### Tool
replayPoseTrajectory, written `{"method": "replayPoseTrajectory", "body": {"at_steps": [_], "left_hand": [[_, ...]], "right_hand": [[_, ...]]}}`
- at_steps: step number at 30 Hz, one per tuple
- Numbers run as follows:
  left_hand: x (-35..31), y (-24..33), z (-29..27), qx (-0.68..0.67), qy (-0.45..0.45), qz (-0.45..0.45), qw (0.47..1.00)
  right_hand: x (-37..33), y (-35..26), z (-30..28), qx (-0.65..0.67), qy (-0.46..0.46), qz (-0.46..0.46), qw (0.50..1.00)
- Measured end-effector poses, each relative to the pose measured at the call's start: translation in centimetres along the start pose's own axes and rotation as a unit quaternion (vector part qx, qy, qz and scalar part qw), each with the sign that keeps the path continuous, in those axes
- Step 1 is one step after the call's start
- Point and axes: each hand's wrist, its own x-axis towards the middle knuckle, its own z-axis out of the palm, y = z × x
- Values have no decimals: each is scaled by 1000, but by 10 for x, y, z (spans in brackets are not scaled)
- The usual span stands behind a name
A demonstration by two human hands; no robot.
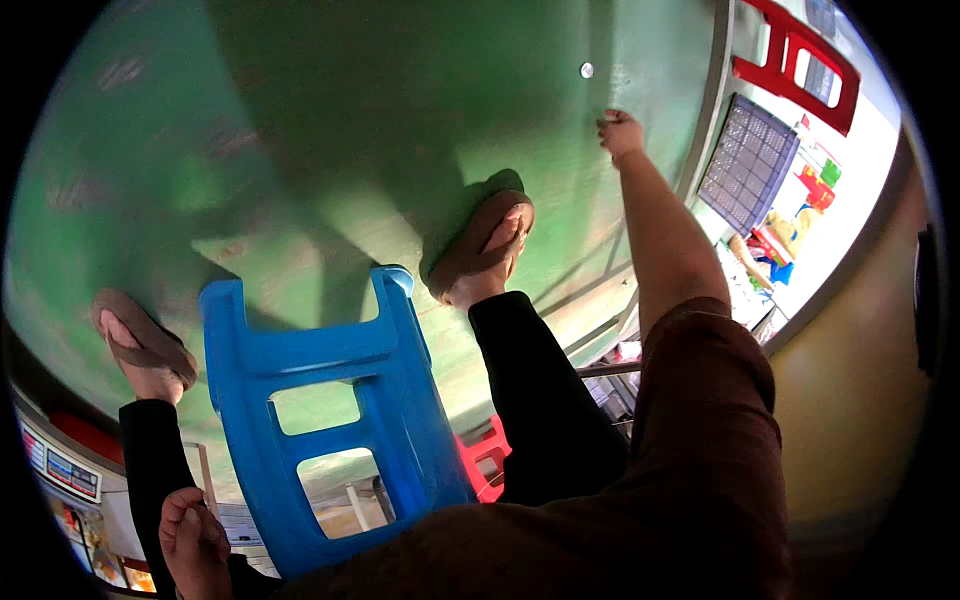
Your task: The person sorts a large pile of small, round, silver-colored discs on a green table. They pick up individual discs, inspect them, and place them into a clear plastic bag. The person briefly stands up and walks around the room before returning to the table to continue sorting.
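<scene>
The right hand (pixel 621 131) is stretched out and down to the green floor (pixel 300 130), its fingers bunched together at the floor near a small round silver fitting (pixel 586 70); whether they pinch anything I cannot tell. The left hand (pixel 192 540) is curled shut at the knee, holding nothing visible. A blue plastic stool (pixel 320 420) stands between the legs, untouched.

one blue stool (pixel 330 420), two sandals (pixel 480 245), two hands (pixel 620 130)
</scene>
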Motion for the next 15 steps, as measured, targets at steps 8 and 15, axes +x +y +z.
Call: {"method": "replayPoseTrajectory", "body": {"at_steps": [8, 15], "left_hand": [[40, -14, -5, 75, 42, -34, 996], [47, -44, -56, 179, -2, -50, 983]], "right_hand": [[49, -40, 32, -25, 86, -69, 994], [67, -70, 82, -500, 38, -114, 857]]}}
